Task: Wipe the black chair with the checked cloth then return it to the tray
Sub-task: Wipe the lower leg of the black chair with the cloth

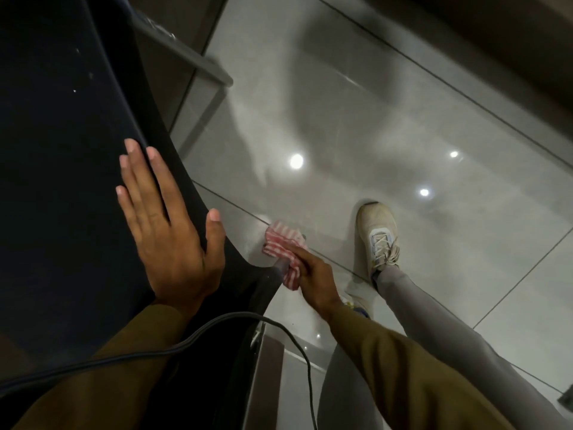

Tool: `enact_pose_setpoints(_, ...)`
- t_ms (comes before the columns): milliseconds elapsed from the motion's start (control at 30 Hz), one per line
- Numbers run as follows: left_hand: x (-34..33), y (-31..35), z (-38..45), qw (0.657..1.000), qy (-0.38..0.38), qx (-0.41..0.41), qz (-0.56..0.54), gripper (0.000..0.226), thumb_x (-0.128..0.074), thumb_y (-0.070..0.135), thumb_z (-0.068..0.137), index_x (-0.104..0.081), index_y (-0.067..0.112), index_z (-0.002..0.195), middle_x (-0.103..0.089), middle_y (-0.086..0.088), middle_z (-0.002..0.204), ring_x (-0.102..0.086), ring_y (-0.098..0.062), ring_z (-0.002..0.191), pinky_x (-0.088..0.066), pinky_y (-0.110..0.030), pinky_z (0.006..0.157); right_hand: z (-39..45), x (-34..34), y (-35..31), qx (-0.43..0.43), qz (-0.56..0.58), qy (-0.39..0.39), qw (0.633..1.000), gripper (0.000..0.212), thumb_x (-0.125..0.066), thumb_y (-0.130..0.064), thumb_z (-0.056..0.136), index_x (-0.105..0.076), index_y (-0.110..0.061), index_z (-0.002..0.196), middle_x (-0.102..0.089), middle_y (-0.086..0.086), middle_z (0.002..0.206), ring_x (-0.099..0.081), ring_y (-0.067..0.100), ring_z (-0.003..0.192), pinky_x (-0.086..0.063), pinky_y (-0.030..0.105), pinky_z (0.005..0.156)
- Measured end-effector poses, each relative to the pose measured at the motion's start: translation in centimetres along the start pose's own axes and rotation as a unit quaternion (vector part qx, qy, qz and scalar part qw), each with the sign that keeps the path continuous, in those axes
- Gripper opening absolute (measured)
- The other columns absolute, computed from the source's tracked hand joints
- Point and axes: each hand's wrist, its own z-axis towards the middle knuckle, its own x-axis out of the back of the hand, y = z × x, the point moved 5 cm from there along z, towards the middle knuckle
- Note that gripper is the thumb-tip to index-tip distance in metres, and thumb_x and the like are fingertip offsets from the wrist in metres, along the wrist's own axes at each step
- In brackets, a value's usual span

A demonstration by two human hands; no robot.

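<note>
Closest to the lens, a black cable (173, 349) loops across two brown sleeves. Beyond it the left hand (169, 231) lies flat and released, fingers spread, on the black chair (62, 181), steadying it; that grip clasps nothing. At about four o'clock from it, the right hand (313, 274) is clenched on the checked cloth (283, 252), red and white, pressed against a grey chair leg (277, 271) just below the seat's corner.

For the coming wipe, the cloth sits at eleven o'clock from the right hand's grip, and the leg's long axis runs downward from the seat toward the floor (403, 135), so the stroke likely follows that line. The right hand is much the nearer; the left only braces.

Glossy grey tiles with dark joints make up the floor, mirroring ceiling lights. A pale shoe (376, 237) stands at three o'clock from the cloth. No tray is in view, so the return step appears not yet begun.
</note>
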Motion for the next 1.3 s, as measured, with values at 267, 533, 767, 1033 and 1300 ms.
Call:
enact_pose_setpoints(267,0.2,0.2,0.0,1.000,0.004,-0.003,-0.010,0.082,-0.026,0.050,0.110,-0.011,0.001,0.174,-0.013,-0.026,0.182,-0.011,-0.039,0.173,-0.011,-0.057,0.141,1.4,-0.5,-0.2,-0.145,0.095,0.061,0.983,0.035,-0.054,-0.013,0.106,-0.060,-0.006,0.140,-0.071,0.012,0.113,-0.066,0.022,0.097,-0.057,0.046,0.099)
enact_pose_setpoints(533,0.3,0.2,0.0,1.000,-0.005,0.003,-0.006,0.083,-0.028,0.050,0.109,-0.010,0.003,0.175,-0.011,-0.024,0.183,-0.004,-0.031,0.174,-0.009,-0.056,0.142,-9.3,-1.8,-2.7,0.072,0.026,0.064,0.995,0.038,-0.053,-0.018,0.108,-0.061,-0.031,0.143,-0.069,-0.019,0.135,-0.063,0.002,0.128,-0.052,0.019,0.105)
enact_pose_setpoints(767,0.0,0.0,0.0,1.000,0.005,-0.003,-0.011,0.082,-0.025,0.051,0.110,-0.010,0.002,0.175,-0.012,-0.024,0.182,-0.010,-0.038,0.173,-0.006,-0.052,0.143,0.1,-0.6,2.0,-0.040,-0.010,0.067,0.997,0.032,-0.053,-0.003,0.106,-0.065,-0.010,0.134,-0.071,0.022,0.126,-0.071,0.031,0.113,-0.055,0.031,0.104)
enact_pose_setpoints(1033,0.3,0.4,0.1,1.000,0.001,0.004,-0.010,0.083,-0.029,0.047,0.107,-0.013,0.000,0.174,-0.014,-0.027,0.182,-0.012,-0.040,0.172,-0.009,-0.055,0.142,0.9,0.0,-0.2,-0.085,-0.050,0.032,0.995,0.038,-0.044,-0.011,0.110,-0.056,-0.013,0.146,-0.065,0.023,0.136,-0.064,0.040,0.124,-0.054,0.045,0.107)
enact_pose_setpoints(1300,0.7,0.7,0.1,1.000,-0.005,0.007,0.001,0.083,-0.029,0.045,0.107,-0.014,0.000,0.174,-0.016,-0.027,0.182,-0.015,-0.040,0.172,-0.012,-0.057,0.141,-8.5,-1.2,-3.1,0.042,0.006,0.015,0.999,0.039,-0.049,-0.018,0.109,-0.062,-0.040,0.139,-0.068,-0.017,0.136,-0.063,0.004,0.130,-0.053,0.022,0.107)
